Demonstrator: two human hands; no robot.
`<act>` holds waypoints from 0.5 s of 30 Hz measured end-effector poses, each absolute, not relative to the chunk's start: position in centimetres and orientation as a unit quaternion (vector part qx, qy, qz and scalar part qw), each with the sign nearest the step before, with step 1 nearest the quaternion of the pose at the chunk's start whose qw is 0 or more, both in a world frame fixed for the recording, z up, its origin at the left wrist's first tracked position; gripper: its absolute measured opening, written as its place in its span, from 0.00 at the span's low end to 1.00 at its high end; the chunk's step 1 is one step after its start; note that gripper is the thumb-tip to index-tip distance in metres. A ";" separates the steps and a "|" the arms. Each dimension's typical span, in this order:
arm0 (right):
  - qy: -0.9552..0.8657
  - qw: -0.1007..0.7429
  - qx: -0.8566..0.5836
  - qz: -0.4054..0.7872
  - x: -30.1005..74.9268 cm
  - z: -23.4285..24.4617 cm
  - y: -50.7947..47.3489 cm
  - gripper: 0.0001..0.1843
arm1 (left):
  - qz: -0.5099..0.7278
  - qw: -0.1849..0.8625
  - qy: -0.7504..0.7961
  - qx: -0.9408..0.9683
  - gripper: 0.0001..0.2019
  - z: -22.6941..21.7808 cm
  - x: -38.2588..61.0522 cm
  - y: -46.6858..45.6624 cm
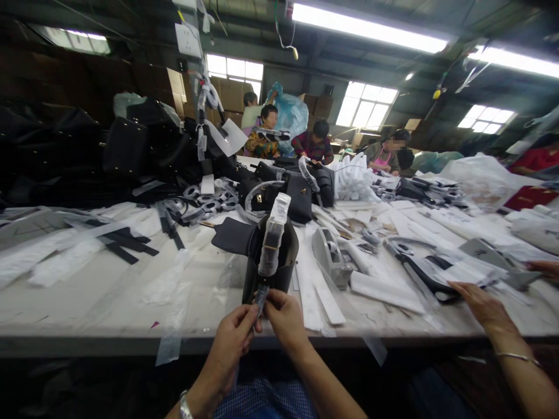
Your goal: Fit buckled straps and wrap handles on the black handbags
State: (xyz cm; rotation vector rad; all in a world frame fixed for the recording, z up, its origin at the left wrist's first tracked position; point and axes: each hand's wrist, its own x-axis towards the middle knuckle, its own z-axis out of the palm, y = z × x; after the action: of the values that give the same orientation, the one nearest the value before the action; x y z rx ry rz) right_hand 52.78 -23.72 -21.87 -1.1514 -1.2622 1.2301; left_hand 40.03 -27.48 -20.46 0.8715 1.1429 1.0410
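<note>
In front of me a black handbag (288,256) stands on the table, its flap (236,235) folded out to the left and its top open. Clear plastic film covers its handle (271,244), which rises over the opening. A plastic-wrapped strap end (262,295) hangs at the near side of the bag. My left hand (238,329) pinches this strap end between thumb and fingers. Close beside it, my right hand (283,317) has its fingers closed at the same strap, against the bag's near side. The fingertips partly hide what they grip.
A grey tape dispenser (329,256) stands right of the bag, near white foam strips (321,291). Black bags (126,145) are piled at the left. At the right, a co-worker's hand (480,305) touches another bag (425,276). Several people work across the table.
</note>
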 end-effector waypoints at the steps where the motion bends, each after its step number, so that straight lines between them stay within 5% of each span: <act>1: -0.520 0.499 -0.481 0.499 52.6 -21.7 -23.8 0.11 | 0.457 0.630 0.500 0.380 0.22 -20.4 40.0 -27.5; 15: -0.523 0.471 -0.487 0.517 52.1 -20.0 -23.5 0.08 | 0.430 0.658 0.486 0.382 0.22 -19.9 39.7 -27.4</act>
State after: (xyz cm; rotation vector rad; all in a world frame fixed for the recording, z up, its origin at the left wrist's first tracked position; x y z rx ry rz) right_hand 52.09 -23.54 -19.98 -1.1936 -1.2814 1.2677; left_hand 39.74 -27.44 -19.91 0.8659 1.1004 0.9747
